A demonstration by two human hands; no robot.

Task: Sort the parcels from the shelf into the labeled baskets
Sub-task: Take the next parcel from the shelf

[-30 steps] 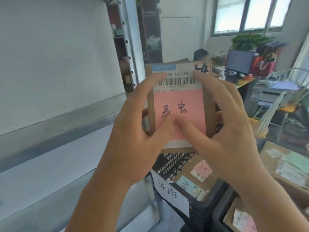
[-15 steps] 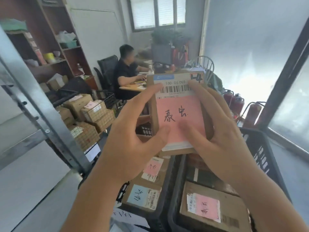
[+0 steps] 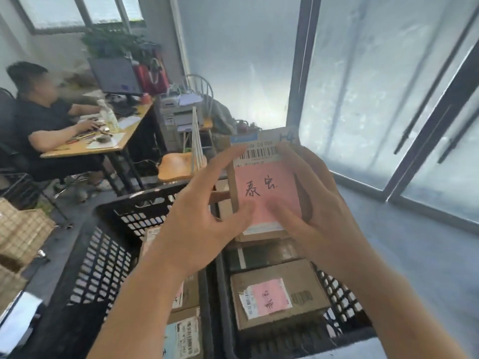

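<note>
Both hands, left hand (image 3: 204, 218) and right hand (image 3: 318, 211), pinch the parcel (image 3: 267, 187) in a thumb-and-finger grip above the right basket (image 3: 339, 294); risk: it sits near the divider, so an off-centre release could tip it into the left basket (image 3: 103, 255).

We hold a pink-labelled parcel (image 3: 264, 187) between our left hand (image 3: 199, 216) and right hand (image 3: 318, 211); it hangs above two black baskets (image 3: 108, 255) holding parcels.

seated person (image 3: 44, 117) at wooden desk (image 3: 103, 147), dark monitor (image 3: 114, 77), potted plant (image 3: 114, 41), glass door (image 3: 388, 99)
</note>
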